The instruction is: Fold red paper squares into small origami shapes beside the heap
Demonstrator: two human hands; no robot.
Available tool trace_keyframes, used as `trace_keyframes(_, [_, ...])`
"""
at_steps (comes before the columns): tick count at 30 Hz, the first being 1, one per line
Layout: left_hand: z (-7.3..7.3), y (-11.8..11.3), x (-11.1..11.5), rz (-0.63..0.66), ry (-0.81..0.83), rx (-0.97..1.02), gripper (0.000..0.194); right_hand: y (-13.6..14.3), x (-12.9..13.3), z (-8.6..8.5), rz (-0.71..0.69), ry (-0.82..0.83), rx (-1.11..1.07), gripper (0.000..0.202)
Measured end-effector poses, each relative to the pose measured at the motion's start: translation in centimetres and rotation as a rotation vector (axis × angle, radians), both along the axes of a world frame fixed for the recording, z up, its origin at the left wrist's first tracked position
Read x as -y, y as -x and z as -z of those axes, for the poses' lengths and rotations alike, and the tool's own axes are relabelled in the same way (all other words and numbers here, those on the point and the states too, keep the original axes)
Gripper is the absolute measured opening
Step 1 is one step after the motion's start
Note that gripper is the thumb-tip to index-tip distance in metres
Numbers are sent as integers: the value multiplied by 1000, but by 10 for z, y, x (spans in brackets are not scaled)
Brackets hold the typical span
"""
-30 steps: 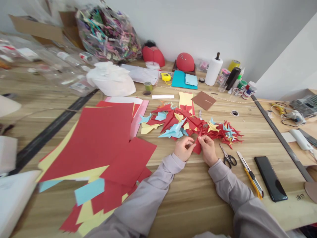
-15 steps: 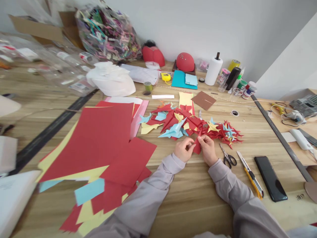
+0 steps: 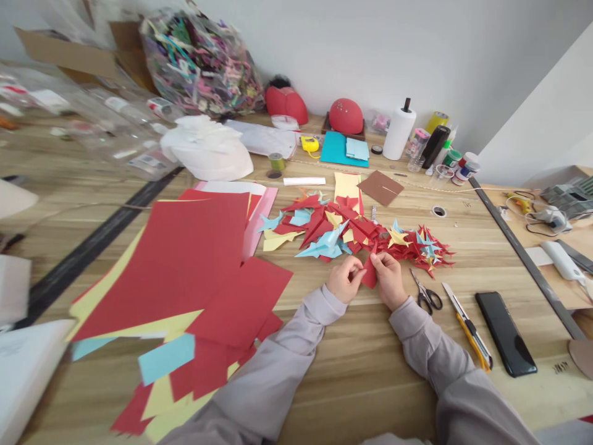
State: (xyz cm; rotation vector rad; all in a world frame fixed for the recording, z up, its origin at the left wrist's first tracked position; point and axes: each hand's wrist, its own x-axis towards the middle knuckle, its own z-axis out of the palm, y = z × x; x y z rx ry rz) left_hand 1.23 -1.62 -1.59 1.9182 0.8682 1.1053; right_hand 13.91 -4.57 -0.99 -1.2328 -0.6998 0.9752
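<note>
A small folded piece of red paper [image 3: 369, 275] is held up between my two hands, just in front of a heap of folded paper pieces [image 3: 327, 243] in red, light blue and yellow. My left hand [image 3: 344, 279] pinches its left edge with thumb and forefinger. The fingers of my right hand [image 3: 388, 279] are closed on its right side, with the thumb near the upper part. To the left lie large red sheets [image 3: 185, 253] and smaller cut red rectangles [image 3: 243, 303], with yellow and light blue pieces among them.
Right of my hands lie scissors [image 3: 428, 296], a yellow utility knife [image 3: 467, 327] and a black phone [image 3: 506, 334]. Behind the heap are a brown square [image 3: 380, 187], a yellow tape measure [image 3: 310, 144], a white bottle [image 3: 399, 134] and several small jars. A bulging clear bag [image 3: 199, 62] stands back left.
</note>
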Motion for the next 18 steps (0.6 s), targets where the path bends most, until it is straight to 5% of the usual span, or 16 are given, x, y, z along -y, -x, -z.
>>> trace_keyframes(18, [0,5,0,-49,133,146,10,-4,1,3,-43,-6,3,33])
